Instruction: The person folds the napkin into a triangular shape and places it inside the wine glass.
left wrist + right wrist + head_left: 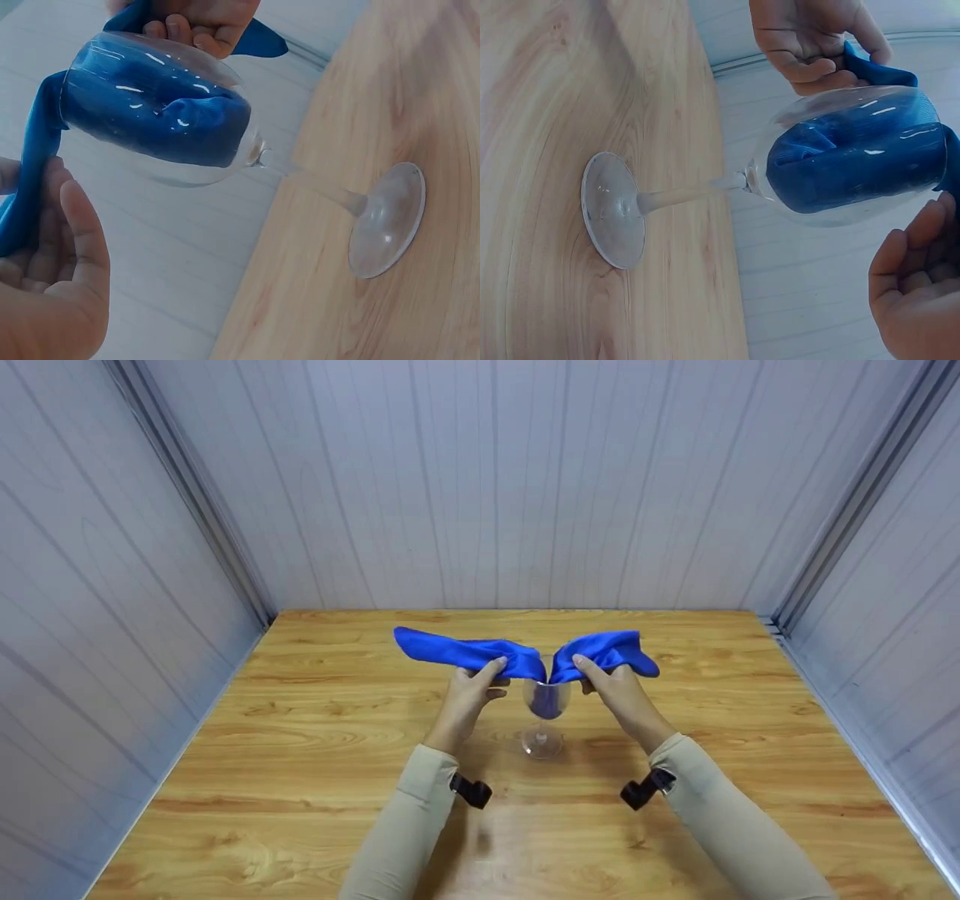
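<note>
A clear stemmed wine glass (541, 741) stands upright on the wooden table between the two hands. Blue satiny cloth (161, 112) is stuffed down into its bowl, and two ends spread out over the rim to either side. With thumb and fingers, my left hand (469, 697) pinches the left end close beside the rim; a long flap points away to the left. The right end is pinched by my right hand (616, 694), its shorter flap hanging past the fingers. In the right wrist view, the folded cloth (862, 161) fills most of the bowl.
The wood-grain table (300, 780) reaches back to a pale panelled wall (480, 487), with similar panels at left and right. Dark wrist cameras (472, 792) are strapped over the beige sleeves (409, 817).
</note>
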`<state>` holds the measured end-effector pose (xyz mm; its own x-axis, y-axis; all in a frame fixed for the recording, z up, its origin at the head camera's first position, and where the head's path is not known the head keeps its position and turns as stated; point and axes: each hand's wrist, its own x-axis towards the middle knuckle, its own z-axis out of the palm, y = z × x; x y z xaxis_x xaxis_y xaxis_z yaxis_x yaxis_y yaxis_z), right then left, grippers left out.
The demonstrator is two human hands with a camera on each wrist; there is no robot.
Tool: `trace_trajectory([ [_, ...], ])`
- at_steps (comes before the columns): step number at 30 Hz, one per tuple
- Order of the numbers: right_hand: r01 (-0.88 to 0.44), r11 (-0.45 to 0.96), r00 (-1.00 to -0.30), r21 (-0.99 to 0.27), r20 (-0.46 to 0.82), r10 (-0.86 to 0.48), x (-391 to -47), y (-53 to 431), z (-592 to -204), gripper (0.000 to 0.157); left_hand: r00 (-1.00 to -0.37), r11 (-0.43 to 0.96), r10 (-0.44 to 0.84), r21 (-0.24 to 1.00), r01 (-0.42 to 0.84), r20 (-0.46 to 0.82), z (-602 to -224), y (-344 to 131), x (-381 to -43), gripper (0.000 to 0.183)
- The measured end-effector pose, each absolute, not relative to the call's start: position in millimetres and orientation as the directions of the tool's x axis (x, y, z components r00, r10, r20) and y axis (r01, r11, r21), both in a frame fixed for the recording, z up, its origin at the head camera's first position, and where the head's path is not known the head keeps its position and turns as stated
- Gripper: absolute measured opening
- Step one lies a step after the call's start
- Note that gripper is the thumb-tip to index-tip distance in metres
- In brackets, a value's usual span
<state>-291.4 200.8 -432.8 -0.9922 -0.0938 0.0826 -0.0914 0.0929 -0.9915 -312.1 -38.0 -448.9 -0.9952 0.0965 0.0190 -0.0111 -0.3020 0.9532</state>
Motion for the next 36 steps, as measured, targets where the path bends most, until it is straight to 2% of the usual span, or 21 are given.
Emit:
trace_trajectory([
  [4,-0.092,0.105,-0.991,-0.99,0.081,-0.106,-290.9,201.8,-432.3,0.04,-0.988,-0.251,0.155,0.967,-0.048,-0.008,-448.5,-42.6,-310.4,0.02],
  [9,-0.121,0.121,-0.981,-0.985,0.1,-0.164,-291.7,205.6,-433.4,0.045,-0.939,-0.041,0.338,0.997,-0.073,-0.055,-446.1,-55.5,-305.6,0.043],
  [12,-0.138,0.117,-0.968,-0.983,0.109,-0.226,-292.1,208.7,-434.6,0.048,-0.897,0.131,0.437,0.991,-0.013,-0.069,-443.7,-64.5,-302.5,0.052],
  [15,-0.137,0.127,-0.955,-0.982,0.098,-0.278,-290.6,212.3,-434.0,0.05,-0.874,0.27,0.484,0.958,0.098,-0.047,-439.0,-71.0,-299.6,0.05],
  [20,-0.16,0.193,-0.933,-0.968,0.085,-0.351,-287.5,217.6,-429.9,0.052,-0.879,0.377,0.474,0.888,0.262,0.058,-425.0,-73.7,-294.9,0.034],
  [24,-0.212,0.29,-0.916,-0.933,0.086,-0.392,-283.3,220.1,-423.0,0.05,-0.883,0.385,0.436,0.851,0.358,0.174,-413.1,-73.0,-291.2,0.025],
  [29,-0.288,0.409,-0.917,-0.866,0.126,-0.38,-277.3,221.4,-414.5,0.05,-0.863,0.347,0.376,0.813,0.468,0.337,-401.8,-71.3,-289.3,0.021],
  [36,-0.353,0.523,-0.912,-0.776,0.161,-0.377,-269.3,224.0,-407.6,0.046,-0.806,0.396,0.293,0.702,0.592,0.515,-398.0,-66.8,-291.0,0.019],
])
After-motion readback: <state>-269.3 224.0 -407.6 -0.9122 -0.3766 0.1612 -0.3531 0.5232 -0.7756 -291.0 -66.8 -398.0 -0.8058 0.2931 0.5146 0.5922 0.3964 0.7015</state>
